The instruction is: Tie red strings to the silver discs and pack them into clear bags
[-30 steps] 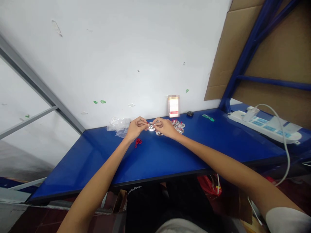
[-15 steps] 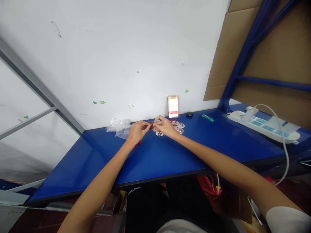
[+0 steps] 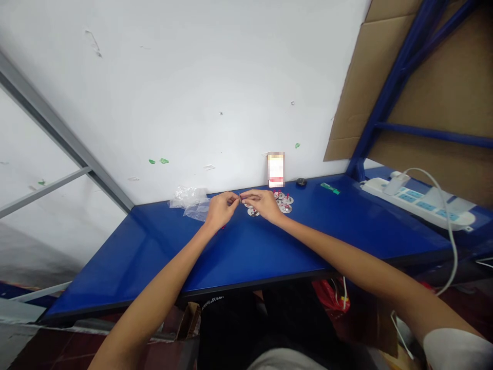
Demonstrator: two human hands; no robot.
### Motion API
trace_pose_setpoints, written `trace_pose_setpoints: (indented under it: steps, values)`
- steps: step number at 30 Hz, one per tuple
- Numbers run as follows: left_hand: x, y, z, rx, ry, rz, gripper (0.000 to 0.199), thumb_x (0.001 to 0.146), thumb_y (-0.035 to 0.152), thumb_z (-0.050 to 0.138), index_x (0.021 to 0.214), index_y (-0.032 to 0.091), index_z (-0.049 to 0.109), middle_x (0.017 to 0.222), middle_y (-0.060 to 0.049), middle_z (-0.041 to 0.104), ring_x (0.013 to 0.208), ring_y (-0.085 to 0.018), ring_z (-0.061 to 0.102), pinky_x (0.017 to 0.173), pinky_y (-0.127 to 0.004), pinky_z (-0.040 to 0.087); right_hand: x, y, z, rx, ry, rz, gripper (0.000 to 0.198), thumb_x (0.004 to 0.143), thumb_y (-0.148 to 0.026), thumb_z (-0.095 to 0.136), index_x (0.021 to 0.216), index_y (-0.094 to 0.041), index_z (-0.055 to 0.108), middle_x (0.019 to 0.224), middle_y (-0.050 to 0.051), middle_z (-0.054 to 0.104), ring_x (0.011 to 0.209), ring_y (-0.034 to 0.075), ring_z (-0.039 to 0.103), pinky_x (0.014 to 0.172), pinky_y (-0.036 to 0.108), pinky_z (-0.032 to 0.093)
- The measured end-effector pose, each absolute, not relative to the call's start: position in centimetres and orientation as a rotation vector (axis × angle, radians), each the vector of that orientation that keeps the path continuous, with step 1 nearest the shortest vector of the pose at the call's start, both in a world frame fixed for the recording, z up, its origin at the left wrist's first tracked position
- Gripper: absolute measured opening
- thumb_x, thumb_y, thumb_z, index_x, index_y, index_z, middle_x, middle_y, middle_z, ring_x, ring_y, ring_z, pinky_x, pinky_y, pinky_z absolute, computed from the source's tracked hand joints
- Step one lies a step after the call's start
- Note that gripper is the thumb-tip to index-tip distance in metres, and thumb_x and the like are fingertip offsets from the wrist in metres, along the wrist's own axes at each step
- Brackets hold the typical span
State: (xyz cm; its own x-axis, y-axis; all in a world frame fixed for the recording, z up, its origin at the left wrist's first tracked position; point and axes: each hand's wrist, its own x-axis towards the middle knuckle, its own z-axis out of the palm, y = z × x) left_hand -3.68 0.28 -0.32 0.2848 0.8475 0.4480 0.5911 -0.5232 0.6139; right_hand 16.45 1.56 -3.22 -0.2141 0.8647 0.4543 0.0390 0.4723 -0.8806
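Over the back of the blue table [image 3: 231,262], my two hands meet fingertip to fingertip. A small thin round disc [image 3: 240,198] stands nearly edge-on between them. My left hand [image 3: 220,209] pinches it from the left, thumb against fingers. On the other side, the closed fingers of my right hand [image 3: 265,203] hold it too. Several silvery round discs [image 3: 286,208] with red bits on them lie beside and partly behind my right hand. Small red pieces [image 3: 222,227] show beside my left wrist, mostly hidden by it.
Crumpled clear plastic bags [image 3: 188,199] lie at the back left. A lit phone-like screen [image 3: 276,170] leans against the wall. Right of it are a black round object [image 3: 301,182], a green strip [image 3: 330,188] and a white power strip [image 3: 419,200] with a cable.
The disc has turned from showing its brownish face to nearly edge-on. My right fingers have lowered and flattened against it, while my left hand has barely shifted.
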Motion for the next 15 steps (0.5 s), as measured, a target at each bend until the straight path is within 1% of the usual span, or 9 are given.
trace_pose_setpoints:
  steps: [3, 5, 8, 10, 13, 15]
  values:
    - [-4.0, 0.9, -0.5, 1.91, 1.067, 1.075, 0.033, 0.092, 0.048, 0.069, 0.091, 0.016, 0.075, 0.082, -0.008, 0.076, 0.076, -0.023, 0.073, 0.074, -0.036, 0.06, 16.6, 1.6, -3.2, -0.778, -1.638, 0.839, 0.021, 0.085, -0.042, 0.082, 0.097, -0.024, 0.084, 0.101, 0.006, 0.083, 0.094, 0.026, 0.079, 0.089, 0.039, 0.065]
    - [-4.1, 1.1, -0.5, 1.753, 0.99, 1.098, 0.041, 0.086, 0.056, 0.077, 0.091, 0.015, 0.073, 0.081, -0.009, 0.076, 0.075, -0.023, 0.074, 0.074, -0.037, 0.062, 16.7, 1.4, -3.0, -0.744, -1.651, 0.79, 0.02, 0.088, -0.043, 0.08, 0.094, -0.024, 0.084, 0.102, 0.006, 0.082, 0.096, 0.025, 0.078, 0.089, 0.037, 0.063]
    - [-4.3, 0.9, -0.4, 1.63, 0.949, 1.11, 0.048, 0.079, 0.058, 0.085, 0.096, 0.016, 0.07, 0.082, -0.009, 0.077, 0.074, -0.022, 0.075, 0.075, -0.038, 0.065, 16.8, 1.0, -2.1, -0.735, -1.737, 0.722, 0.018, 0.094, -0.04, 0.072, 0.095, -0.024, 0.081, 0.103, 0.005, 0.081, 0.097, 0.023, 0.076, 0.087, 0.034, 0.06]
    - [-4.5, 0.8, -0.1, 1.626, 0.922, 1.066, 0.049, 0.081, 0.059, 0.084, 0.1, 0.016, 0.07, 0.089, -0.01, 0.079, 0.078, -0.023, 0.077, 0.077, -0.038, 0.065, 17.3, 0.9, -1.1, -0.779, -1.852, 0.591, 0.018, 0.099, -0.037, 0.066, 0.097, -0.024, 0.078, 0.103, 0.006, 0.079, 0.096, 0.022, 0.073, 0.087, 0.034, 0.057]
    - [-4.8, 1.0, 0.2, 1.753, 0.948, 1.038, 0.046, 0.089, 0.059, 0.076, 0.107, 0.016, 0.071, 0.102, -0.013, 0.079, 0.086, -0.023, 0.076, 0.075, -0.035, 0.064, 18.6, 1.3, 0.3, -0.879, -2.016, 0.34, 0.018, 0.102, -0.032, 0.06, 0.1, -0.022, 0.075, 0.103, 0.007, 0.077, 0.095, 0.022, 0.07, 0.087, 0.034, 0.052]
    - [-5.0, 1.2, 0.3, 1.865, 1.023, 1.077, 0.045, 0.094, 0.06, 0.068, 0.107, 0.017, 0.071, 0.105, -0.012, 0.078, 0.084, -0.021, 0.074, 0.071, -0.032, 0.062, 19.8, 1.9, 0.9, -0.952, -2.077, 0.314, 0.015, 0.1, -0.028, 0.061, 0.098, -0.021, 0.074, 0.1, 0.007, 0.077, 0.091, 0.021, 0.069, 0.081, 0.032, 0.051]
